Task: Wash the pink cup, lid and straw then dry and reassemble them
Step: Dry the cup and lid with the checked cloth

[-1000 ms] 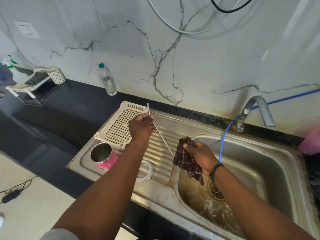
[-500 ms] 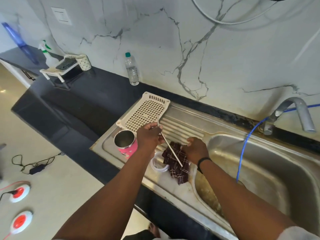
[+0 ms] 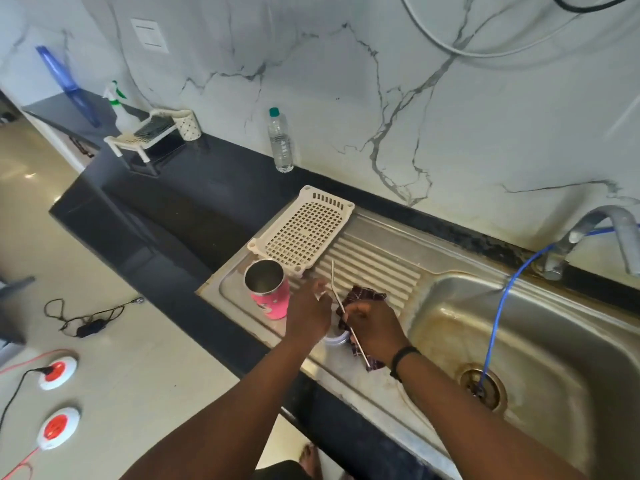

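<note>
Though seemingly past the washing, still in the drying step, judging by the straw and cloth together under the hands. Straw (image 3: pixel 335 282) slanted low over the ribbed drainboard of the sink (image 3: pixel 381 252), upper end toward the white tray (image 3: pixel 304 230), lower end running under the right hand (image 3: pixel 375 332). Right fingers (image 3: pixel 348 315) curled and apparently pinching the straw near its middle, over the dark checked cloth (image 3: pixel 367 295) spread on the ribs just left of the basin. Left hand (image 3: pixel 308 315) just beside the straw, blurred; cannot tell whether pinching the straw or merely close. Pink cup (image 3: pixel 270 292) upright and open-mouthed at the left end of the drainboard, next to the tray. Clear lid (image 3: pixel 337 339) flat on the steel between the two wrists, mostly hidden.

Next, probably: wrap the cloth round the straw and draw it along the length, with a firm pinch at one end and care not to knock the cup. Then on to the cup and lid, and finally to reassembly, none of it begun.

Against a second ago: cloth no longer gripped at the basin edge but lying on the drainboard; straw no longer raised in the left hand but lowered and taken by the right; cup and lid unmoved.
</note>
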